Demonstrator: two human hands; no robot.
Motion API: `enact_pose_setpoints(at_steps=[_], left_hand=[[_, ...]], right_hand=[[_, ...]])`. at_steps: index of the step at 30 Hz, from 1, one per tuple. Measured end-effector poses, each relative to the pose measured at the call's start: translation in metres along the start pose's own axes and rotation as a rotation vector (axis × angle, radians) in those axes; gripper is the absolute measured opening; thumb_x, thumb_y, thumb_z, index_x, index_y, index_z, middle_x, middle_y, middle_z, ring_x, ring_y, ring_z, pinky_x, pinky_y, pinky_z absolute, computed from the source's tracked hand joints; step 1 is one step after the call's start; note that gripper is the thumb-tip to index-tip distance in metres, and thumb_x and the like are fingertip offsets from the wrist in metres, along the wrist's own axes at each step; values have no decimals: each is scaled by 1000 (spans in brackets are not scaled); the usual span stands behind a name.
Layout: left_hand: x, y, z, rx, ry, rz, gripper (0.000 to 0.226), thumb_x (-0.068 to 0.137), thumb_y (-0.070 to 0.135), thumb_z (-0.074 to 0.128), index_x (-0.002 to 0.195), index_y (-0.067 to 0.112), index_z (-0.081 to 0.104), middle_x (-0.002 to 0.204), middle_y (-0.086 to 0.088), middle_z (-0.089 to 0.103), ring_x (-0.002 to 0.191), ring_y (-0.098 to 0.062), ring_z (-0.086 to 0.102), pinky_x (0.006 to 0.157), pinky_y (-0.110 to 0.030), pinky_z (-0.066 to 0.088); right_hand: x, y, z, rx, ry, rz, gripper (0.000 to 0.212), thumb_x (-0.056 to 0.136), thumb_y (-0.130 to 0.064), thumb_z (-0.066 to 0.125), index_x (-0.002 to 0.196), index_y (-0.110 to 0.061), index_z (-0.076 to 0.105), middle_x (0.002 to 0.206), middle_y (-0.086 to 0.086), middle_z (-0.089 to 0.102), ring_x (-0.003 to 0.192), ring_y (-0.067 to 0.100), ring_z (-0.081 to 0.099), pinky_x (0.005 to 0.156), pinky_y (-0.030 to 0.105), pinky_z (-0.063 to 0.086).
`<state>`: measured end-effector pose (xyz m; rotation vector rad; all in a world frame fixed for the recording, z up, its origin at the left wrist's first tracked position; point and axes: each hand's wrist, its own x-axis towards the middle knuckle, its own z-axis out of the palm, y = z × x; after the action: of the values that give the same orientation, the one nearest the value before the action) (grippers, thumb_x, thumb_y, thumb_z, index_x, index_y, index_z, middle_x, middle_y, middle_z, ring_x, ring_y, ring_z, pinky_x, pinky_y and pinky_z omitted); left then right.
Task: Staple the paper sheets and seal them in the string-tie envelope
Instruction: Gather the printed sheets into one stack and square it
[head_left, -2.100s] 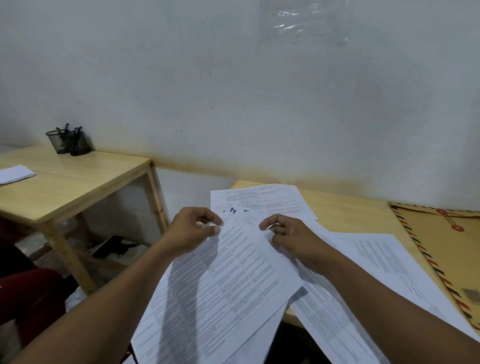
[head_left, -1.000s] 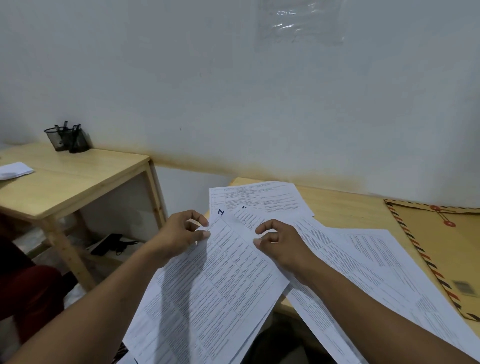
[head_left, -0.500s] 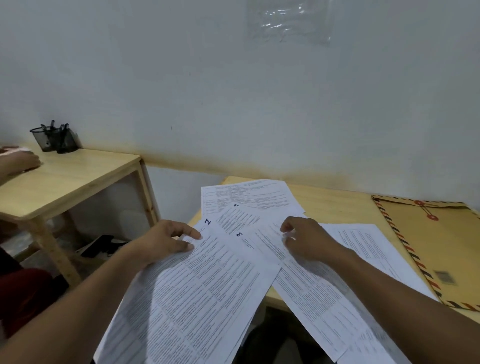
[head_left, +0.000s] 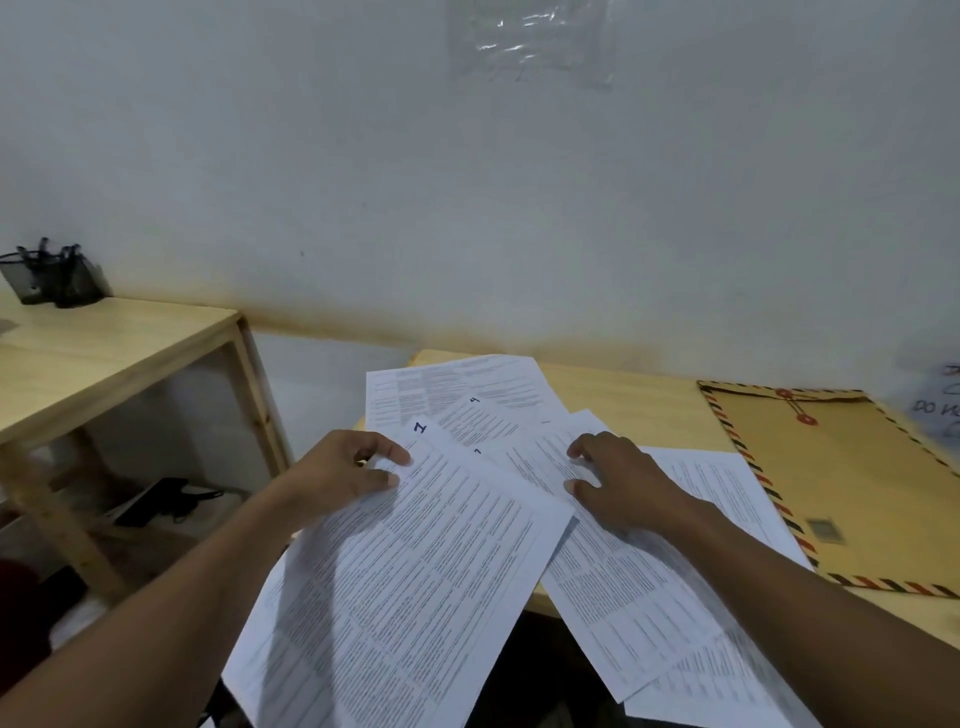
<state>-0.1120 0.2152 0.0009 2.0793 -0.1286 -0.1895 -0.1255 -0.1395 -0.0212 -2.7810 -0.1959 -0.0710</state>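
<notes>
Two bare hands, yours, lie over a loose fan of printed paper sheets (head_left: 623, 597) that overhang the near edge of the light wooden table (head_left: 634, 400). Nearest you, the sheet marked 1 (head_left: 415, 571) lies on top and slants toward your left. Your left hand (head_left: 337, 478) pinches its upper left corner, with thumb and curled forefinger closed on the paper just beside the handwritten numeral. Your right hand (head_left: 628, 486) rests palm down on the sheets to the right, its fingers loosely bent and its fingertips pressing the paper; it grips nothing. Beyond the hands the sheet marked 4 (head_left: 488, 415) shows, and a further sheet (head_left: 415, 384) lies farthest back, partly covered. To the right, the string-tie envelope (head_left: 841, 483), brown with a striped border and red button fasteners, lies flat on the same table. It is apart from both hands and just beside the rightmost sheet. Farther left stands a second wooden table (head_left: 114, 338) bearing a black mesh pen holder (head_left: 52, 275). A clear plastic film (head_left: 530, 41) hangs on the white wall.
</notes>
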Motion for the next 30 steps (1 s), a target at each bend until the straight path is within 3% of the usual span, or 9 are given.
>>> enact_pose_setpoints(at_steps=[5,10,14,16,18,20,24,26,30], left_hand=[[2,3,6,79,-21,14,23,85,8,79,88,30,81,100,2,80,92,-21,76,90,-39,61],[-1,-5,-5,197,5,12,23,87,8,77,85,31,80,103,6,76,89,-18,74,71,-29,57],[-6,-11,-16,178,22,-11,22,86,5,77,85,27,80,101,6,77,87,-29,76,71,-39,60],[-8,-9,-14,179,23,8,20,87,5,77,86,25,80,100,9,76,82,-21,75,66,-27,56],[-7,-6,-7,171,28,37,20,87,4,76,87,24,79,89,13,71,71,-2,68,64,-15,48],[-9,0,-2,152,26,53,17,88,5,76,88,22,79,83,15,66,62,5,63,60,-11,45],[-5,6,-3,125,33,101,17,84,13,81,84,30,80,110,10,74,105,2,65,81,-16,46],[-3,8,-4,114,27,105,14,84,14,82,85,28,80,108,9,75,107,2,65,82,-15,45],[1,14,-5,72,13,92,14,83,13,83,85,28,81,106,7,77,100,-4,70,79,-15,49]], right_hand=[[2,-3,6,44,20,-44,44,91,-42,62,131,-26,53,130,-2,56,123,22,51,101,43,43],[6,-6,11,14,38,-38,41,94,-44,58,130,-25,55,132,-1,55,124,22,49,101,42,42],[6,-4,12,-70,82,20,38,96,-46,53,128,-26,56,132,-1,56,123,23,49,97,40,40],[7,-6,12,-80,89,27,37,96,-46,53,128,-27,56,133,-1,56,125,23,48,98,41,38],[9,-10,11,-70,87,4,37,96,-45,54,128,-27,56,135,-4,55,128,22,45,100,41,35],[16,-16,7,-44,65,-45,39,95,-43,57,130,-27,55,141,-5,53,134,21,42,104,41,32],[44,-25,1,-65,-52,-126,49,93,-44,60,138,-28,49,155,-3,43,150,19,27,115,44,29],[56,-28,2,-117,-128,-130,53,93,-46,59,141,-29,45,156,-1,42,152,19,23,116,45,27],[67,-31,2,-186,-126,-129,56,91,-49,63,141,-29,46,141,-3,56,131,23,49,105,41,39]])
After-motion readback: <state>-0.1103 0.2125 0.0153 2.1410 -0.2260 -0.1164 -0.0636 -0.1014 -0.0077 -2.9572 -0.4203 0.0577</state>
